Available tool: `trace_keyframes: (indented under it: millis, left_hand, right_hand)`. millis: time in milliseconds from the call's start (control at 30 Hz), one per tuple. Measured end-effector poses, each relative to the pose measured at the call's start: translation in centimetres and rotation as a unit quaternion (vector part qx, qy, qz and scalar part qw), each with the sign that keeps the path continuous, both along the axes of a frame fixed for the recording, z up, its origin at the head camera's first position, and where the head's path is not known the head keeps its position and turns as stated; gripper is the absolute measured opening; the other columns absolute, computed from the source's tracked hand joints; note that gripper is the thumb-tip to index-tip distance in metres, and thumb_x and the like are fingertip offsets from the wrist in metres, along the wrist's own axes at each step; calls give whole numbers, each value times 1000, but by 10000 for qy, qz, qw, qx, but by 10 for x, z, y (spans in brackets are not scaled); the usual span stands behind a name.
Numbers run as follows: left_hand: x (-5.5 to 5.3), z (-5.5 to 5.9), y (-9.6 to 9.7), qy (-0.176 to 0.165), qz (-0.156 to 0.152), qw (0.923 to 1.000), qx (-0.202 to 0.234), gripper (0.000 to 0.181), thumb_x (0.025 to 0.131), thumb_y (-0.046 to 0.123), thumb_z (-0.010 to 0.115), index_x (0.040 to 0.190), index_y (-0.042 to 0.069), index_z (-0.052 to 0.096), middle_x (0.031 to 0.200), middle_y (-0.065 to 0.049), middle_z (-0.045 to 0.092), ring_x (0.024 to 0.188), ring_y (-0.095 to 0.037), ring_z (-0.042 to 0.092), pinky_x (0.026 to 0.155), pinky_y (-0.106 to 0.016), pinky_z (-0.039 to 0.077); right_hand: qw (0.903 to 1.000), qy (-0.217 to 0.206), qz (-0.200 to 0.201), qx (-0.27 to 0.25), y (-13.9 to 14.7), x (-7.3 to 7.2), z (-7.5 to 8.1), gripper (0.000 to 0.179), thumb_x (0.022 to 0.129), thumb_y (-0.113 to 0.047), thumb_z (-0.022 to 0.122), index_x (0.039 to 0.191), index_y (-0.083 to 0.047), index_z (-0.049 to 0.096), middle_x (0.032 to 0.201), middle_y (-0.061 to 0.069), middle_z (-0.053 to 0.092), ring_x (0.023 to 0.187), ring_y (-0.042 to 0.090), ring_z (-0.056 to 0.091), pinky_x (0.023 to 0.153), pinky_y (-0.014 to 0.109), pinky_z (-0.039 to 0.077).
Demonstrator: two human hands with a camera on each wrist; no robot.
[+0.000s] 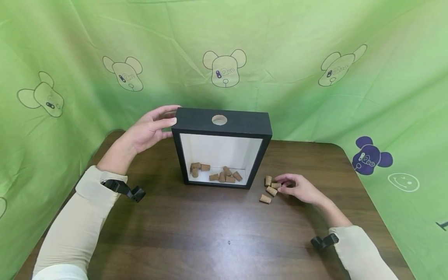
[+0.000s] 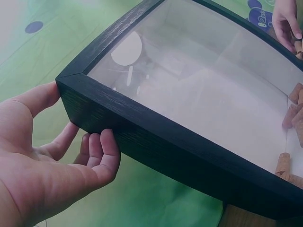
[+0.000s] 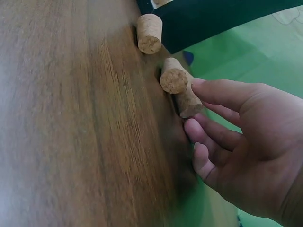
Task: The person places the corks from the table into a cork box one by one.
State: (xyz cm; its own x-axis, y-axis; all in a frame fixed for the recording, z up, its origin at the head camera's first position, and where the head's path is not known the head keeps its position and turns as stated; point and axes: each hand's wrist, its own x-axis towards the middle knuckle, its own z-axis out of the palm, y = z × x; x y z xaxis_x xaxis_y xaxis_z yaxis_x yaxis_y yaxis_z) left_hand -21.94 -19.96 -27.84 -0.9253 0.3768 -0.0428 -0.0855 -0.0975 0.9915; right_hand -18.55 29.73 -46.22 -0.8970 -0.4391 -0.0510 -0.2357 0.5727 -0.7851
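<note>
A black box frame (image 1: 223, 123) with a clear front and a round hole (image 1: 219, 119) in its top stands upright on the table. Several corks (image 1: 227, 179) lie inside on its white floor. At the upper left corner, my left hand (image 1: 148, 130) holds the frame, thumb and fingertips touching its edge and side (image 2: 94, 106). Right of the frame, my right hand (image 1: 297, 188) has thumb and fingers around a cork (image 3: 189, 101) low at the tabletop. Beside it lie three loose corks: one upright-looking cork (image 1: 268, 181), a slanted cork (image 1: 271, 191) and a nearer cork (image 1: 265, 199).
The brown wooden table (image 1: 196, 233) has a rounded far right corner. A green cloth (image 1: 287, 46) printed with bear faces hangs behind and along both sides. A black camera mount (image 1: 124, 189) sits on the left wrist, another mount (image 1: 324, 242) on the right.
</note>
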Motion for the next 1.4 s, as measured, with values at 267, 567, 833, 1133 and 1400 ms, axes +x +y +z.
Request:
trace_keyframes:
  millis: [267, 567, 833, 1133, 1400]
  left_hand:
    - [-2, -3, 0, -39, -10, 10000, 44, 55, 104, 4, 52, 156, 4, 34, 141, -11, 40, 108, -17, 59, 91, -28, 52]
    - [-3, -2, 1, -19, -7, 10000, 46, 55, 104, 3, 50, 156, 4, 33, 139, -10, 42, 108, -17, 59, 91, -28, 52]
    - [-1, 0, 1, 1, -33, 10000, 26, 53, 105, 2, 48, 156, 2, 33, 139, -11, 43, 109, -17, 60, 92, -29, 51]
    - [-1, 0, 0, -37, -5, 10000, 7, 54, 105, 3, 49, 156, 3, 33, 139, -9, 42, 110, -17, 59, 93, -29, 51]
    - [-1, 0, 0, -48, 2, 10000, -36, 55, 105, 4, 49, 157, 3, 32, 137, -8, 43, 111, -17, 58, 92, -28, 50]
  right_hand:
    - [9998, 134, 64, 141, -4, -1, 1, 27, 95, -7, 70, 120, 4, 69, 111, 15, 71, 92, 13, 64, 79, 23, 53]
    - [10000, -25, 32, 37, 2, 1, 5, 26, 95, -5, 69, 119, 6, 69, 103, 13, 71, 86, 10, 63, 70, 23, 54]
    - [9999, 15, -1, 170, 13, 2, 13, 24, 97, -5, 66, 119, 6, 68, 104, 14, 73, 86, 10, 67, 72, 23, 55]
    - [9959, 483, -94, 756, 18, 2, 38, 22, 98, -8, 66, 118, -1, 73, 115, 16, 72, 91, 7, 64, 74, 23, 55]
    - [9927, 856, -175, 828, 17, 4, 68, 23, 98, -7, 66, 120, -2, 72, 112, 15, 74, 91, 19, 69, 77, 23, 55]
